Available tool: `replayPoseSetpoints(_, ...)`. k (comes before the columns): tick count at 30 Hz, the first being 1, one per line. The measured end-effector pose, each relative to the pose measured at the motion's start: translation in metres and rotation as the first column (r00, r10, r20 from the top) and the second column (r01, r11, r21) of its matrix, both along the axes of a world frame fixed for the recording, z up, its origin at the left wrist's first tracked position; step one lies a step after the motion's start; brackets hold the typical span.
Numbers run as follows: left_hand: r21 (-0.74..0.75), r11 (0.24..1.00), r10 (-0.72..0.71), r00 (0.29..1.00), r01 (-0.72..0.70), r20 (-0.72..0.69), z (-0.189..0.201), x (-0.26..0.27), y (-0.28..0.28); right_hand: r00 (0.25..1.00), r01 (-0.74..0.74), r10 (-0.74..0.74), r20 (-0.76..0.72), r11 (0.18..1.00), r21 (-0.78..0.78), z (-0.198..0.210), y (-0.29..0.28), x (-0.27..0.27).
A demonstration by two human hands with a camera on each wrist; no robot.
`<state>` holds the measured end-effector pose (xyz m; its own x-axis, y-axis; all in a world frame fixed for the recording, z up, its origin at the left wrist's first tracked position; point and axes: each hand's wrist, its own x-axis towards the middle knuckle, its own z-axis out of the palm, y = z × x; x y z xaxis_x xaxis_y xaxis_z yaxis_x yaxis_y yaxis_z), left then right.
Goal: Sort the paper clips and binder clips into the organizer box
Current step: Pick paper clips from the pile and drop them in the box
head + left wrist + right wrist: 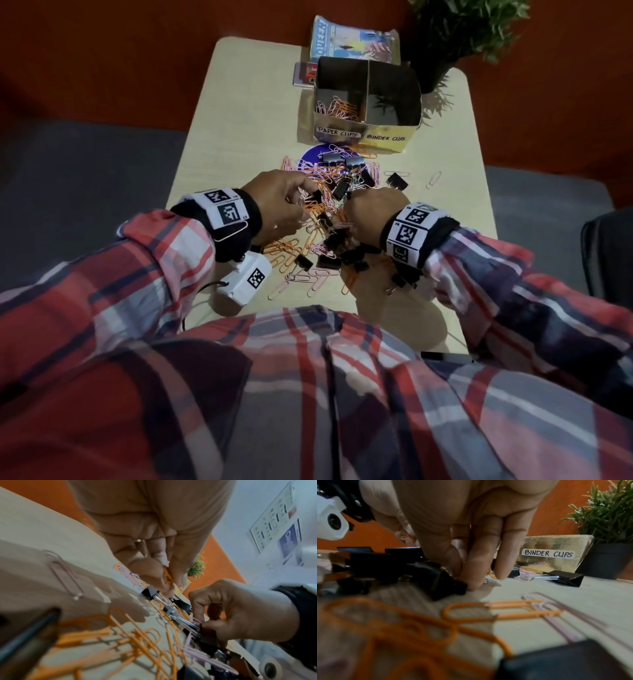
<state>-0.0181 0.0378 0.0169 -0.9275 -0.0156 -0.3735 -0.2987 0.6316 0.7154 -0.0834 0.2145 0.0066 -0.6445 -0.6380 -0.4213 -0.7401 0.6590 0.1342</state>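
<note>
A mixed pile of orange and pink paper clips [308, 246] and black binder clips [346, 255] lies mid-table. Behind it stands the organizer box [366, 135], its left cell labelled PAPER CLIPS and holding several clips, its right cell labelled BINDER CLIPS [548, 553]. My left hand [310, 197] hovers over the pile's left side, thumb and fingers pinching orange paper clips [169, 577]. My right hand [346, 219] reaches down into the pile, fingers curled, pinching a black binder clip [441, 580] against the table. From the head view its fingertips are hidden.
A potted plant [455, 37] stands at the back right beside the box. A printed packet [352, 41] and a small card [305, 73] lie behind it. A purple round sticker [318, 161] sits under the pile. A stray clip [433, 180] lies right of the pile.
</note>
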Motion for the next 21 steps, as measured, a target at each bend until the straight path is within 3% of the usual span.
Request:
replayPoseSetpoints(6, -0.271, 0.943, -0.178, 0.981, 0.191, 0.073, 0.008, -0.012, -0.006, 0.999, 0.043, -0.043, 0.027, 0.999, 0.009, -0.002, -0.002, 0.000)
replayPoseSetpoints(9, -0.344, 0.912, -0.225, 0.973, 0.226, 0.043, 0.023, -0.023, -0.011, 0.998, 0.051, -0.052, 0.034, 0.999, 0.003, -0.002, -0.001, -0.002)
replayPoseSetpoints(14, -0.351, 0.934, -0.149, 0.963, 0.063, -0.223, 0.059, -0.076, -0.019, 0.995, 0.068, -0.063, 0.073, 0.995, -0.068, -0.004, 0.004, -0.004)
replayPoseSetpoints(17, -0.375, 0.927, -0.177, 0.918, 0.034, -0.354, 0.073, -0.140, -0.010, 0.981, 0.187, -0.180, 0.072, 0.976, -0.108, 0.000, 0.010, -0.018)
replayPoseSetpoints(21, -0.439, 0.895, -0.219, 0.931, 0.072, -0.294, 0.052, -0.172, 0.004, 0.934, 0.334, -0.295, 0.202, 0.922, -0.196, -0.004, 0.018, -0.008)
